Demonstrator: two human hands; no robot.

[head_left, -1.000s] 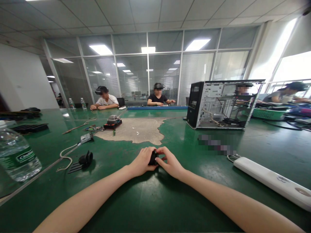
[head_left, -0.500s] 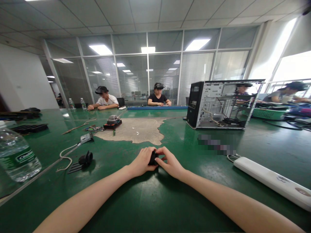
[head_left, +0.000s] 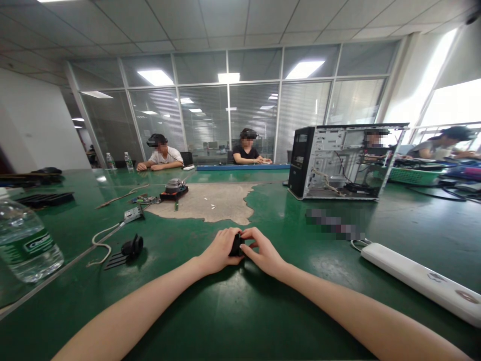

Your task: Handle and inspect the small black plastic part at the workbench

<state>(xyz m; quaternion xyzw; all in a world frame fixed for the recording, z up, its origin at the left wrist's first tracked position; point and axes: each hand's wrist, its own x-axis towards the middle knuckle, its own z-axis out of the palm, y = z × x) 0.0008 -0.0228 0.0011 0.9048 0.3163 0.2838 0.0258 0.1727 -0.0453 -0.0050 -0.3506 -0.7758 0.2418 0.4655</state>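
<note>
A small black object (head_left: 236, 245) is between my two hands, just above the green table (head_left: 233, 311) near its middle. The fingers of my left hand (head_left: 221, 250) wrap over its left side, with the thumb below. My right hand (head_left: 262, 252) has its thumb and fingertips on the right side of the same object. Its exact shape is hidden by my fingers. Left of my hands lies a black part with prongs (head_left: 131, 246), near a metal piece with a white cable (head_left: 133, 214).
A water bottle (head_left: 28, 240) stands at the left edge. An open computer case (head_left: 338, 163) stands back right, with a white power strip (head_left: 417, 281) nearer me. A cooler-like part (head_left: 175, 188) sits beyond my hands. Several people sit around the table.
My hands and the black object look the same. The person in black across the table has shifted slightly to the right.
</note>
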